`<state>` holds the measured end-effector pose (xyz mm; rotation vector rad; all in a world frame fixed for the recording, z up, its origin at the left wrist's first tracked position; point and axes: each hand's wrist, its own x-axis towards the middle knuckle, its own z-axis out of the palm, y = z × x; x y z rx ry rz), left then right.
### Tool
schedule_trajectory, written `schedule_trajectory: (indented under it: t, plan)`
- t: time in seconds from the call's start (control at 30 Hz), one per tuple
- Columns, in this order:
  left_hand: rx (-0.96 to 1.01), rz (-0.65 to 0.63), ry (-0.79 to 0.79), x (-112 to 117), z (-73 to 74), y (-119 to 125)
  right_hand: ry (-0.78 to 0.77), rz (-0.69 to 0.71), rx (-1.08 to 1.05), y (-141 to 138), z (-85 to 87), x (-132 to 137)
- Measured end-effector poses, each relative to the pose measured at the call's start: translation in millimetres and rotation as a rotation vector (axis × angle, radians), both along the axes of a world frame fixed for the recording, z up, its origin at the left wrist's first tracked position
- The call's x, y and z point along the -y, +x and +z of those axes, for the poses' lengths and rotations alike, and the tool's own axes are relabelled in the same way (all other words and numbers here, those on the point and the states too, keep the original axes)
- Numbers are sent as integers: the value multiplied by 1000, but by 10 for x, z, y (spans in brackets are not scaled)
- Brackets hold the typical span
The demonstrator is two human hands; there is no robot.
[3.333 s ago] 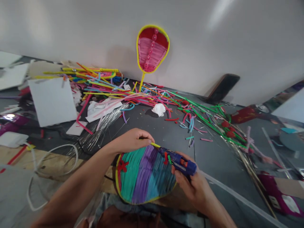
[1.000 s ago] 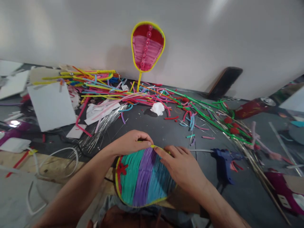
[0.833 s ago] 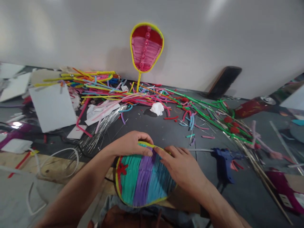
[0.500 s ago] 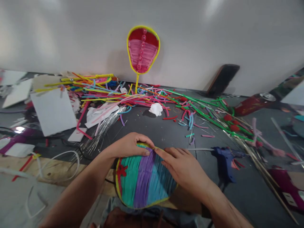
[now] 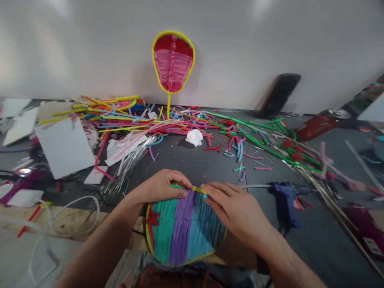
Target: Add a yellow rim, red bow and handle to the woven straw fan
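Observation:
A rounded craft panel (image 5: pixel 180 230) covered in teal, purple and blue pipe cleaners lies at the table's near edge. Yellow trim runs around its rim, and a red flower shape (image 5: pixel 153 218) sits on its left side. My left hand (image 5: pixel 168 186) pinches the top rim, thumb on the front face. Against the same rim, a little to the right, my right hand (image 5: pixel 231 204) presses the yellow pipe cleaner trim (image 5: pixel 198 189) with its fingers closed. The right hand covers the panel's upper right part.
A pink and red fan-shaped piece (image 5: pixel 173 62) stands at the white wall. Scattered pipe cleaners (image 5: pixel 156 125) cross the table behind the panel. To the right are a blue glue gun (image 5: pixel 285 202), a leaning phone (image 5: pixel 279 95) and a red can (image 5: pixel 321 123). White card (image 5: pixel 66 148) lies left.
My right hand has slid slightly right along the top rim, away from the left fingers, so more yellow trim shows between them. The left hand keeps its pinch.

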<state>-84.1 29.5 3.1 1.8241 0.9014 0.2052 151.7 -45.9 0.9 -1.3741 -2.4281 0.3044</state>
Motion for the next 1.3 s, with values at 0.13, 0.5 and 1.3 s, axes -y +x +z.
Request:
schedule_trajectory:
  t: [0.13,0.5,1.3]
  plan:
    - [15,-15,17,8,3,6,-73,44,-69,-98,-94,10]
    - [-123,-59,-1,25,137,-27,-26,67,-331,-127,-216,56]
    - [-166,-74,-325,-124,204,222,62,137,-300,-105,-246,79]
